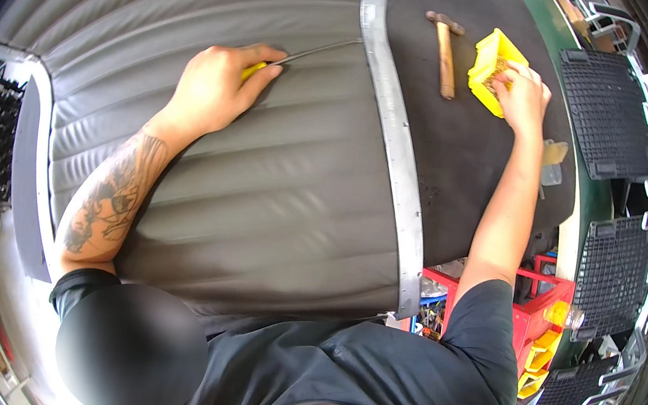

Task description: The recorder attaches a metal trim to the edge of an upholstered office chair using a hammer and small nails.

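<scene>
My left hand [213,85] is closed around the yellow handle of a screwdriver-like tool [314,51] with a long thin metal shaft. Its tip reaches the edge of a grey metal strip [390,113]. Under that hand lies a dark, ribbed, padded cover [276,197]. On the right, the fingers of my right hand [524,102] dip into a small yellow bin [484,56] of tiny brass-coloured pieces. Those fingers are bent together, and whatever they pinch is too small to make out. A hammer [445,59] with a wooden handle rests just left of the bin.
Beyond the strip is a dark flat surface [419,20]. A small clear container [551,174] sits near my right forearm. Below that arm stands a red frame [528,317] with yellow bins [542,351]. Black mesh panels [606,108] line the right side.
</scene>
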Demonstrator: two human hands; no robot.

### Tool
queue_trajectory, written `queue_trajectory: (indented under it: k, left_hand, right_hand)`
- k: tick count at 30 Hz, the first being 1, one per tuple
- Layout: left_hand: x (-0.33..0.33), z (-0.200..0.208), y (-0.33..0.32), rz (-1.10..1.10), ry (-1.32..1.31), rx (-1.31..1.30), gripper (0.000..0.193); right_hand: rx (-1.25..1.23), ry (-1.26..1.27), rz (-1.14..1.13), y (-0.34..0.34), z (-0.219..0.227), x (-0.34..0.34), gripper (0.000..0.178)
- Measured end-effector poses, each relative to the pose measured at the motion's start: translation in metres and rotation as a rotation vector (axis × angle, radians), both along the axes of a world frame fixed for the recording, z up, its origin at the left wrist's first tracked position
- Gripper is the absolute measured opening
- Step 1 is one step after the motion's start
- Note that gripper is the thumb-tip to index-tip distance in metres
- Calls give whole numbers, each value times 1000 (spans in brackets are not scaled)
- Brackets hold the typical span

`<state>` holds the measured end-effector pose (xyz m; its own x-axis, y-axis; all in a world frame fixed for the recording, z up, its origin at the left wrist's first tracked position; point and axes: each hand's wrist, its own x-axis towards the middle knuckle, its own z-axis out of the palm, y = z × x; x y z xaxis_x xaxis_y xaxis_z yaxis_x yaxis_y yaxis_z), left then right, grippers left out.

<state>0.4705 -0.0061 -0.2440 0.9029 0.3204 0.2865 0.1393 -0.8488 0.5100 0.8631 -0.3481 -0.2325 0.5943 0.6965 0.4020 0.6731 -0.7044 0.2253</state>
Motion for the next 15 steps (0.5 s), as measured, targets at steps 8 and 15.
queue_trajectory:
  k: [8, 15]
  left_hand:
    - [3, 3, -3, 5, -7, -16, 28]
    - [6, -2, 0, -13, -90, 27, 26]
  right_hand:
    - [290, -26, 42, -18, 3, 3, 19]
    - [790, 206, 319, 42, 31, -45, 14]
